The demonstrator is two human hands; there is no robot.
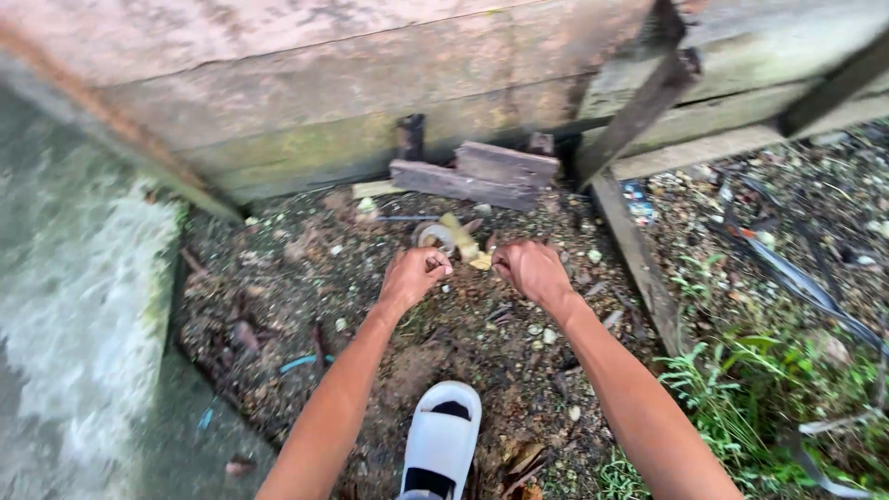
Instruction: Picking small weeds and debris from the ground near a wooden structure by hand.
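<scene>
My left hand (412, 276) and my right hand (530, 269) are held out side by side over littered ground, both with fingers curled closed. Between and just beyond them is a small pale yellow scrap (466, 244), like a strip of peel or a leaf; its near end lies by my right hand's fingertips. Whether either hand grips it is unclear. A small round pale thing (431, 234) lies on the ground just past my left hand.
Weathered wooden planks (370, 93) form a wall ahead, with loose boards (477, 173) at its foot. A dark beam (639, 250) runs along the ground on the right, grass (741, 389) beyond it. A concrete slab (83, 306) is at left. My white sandal (442, 440) is below.
</scene>
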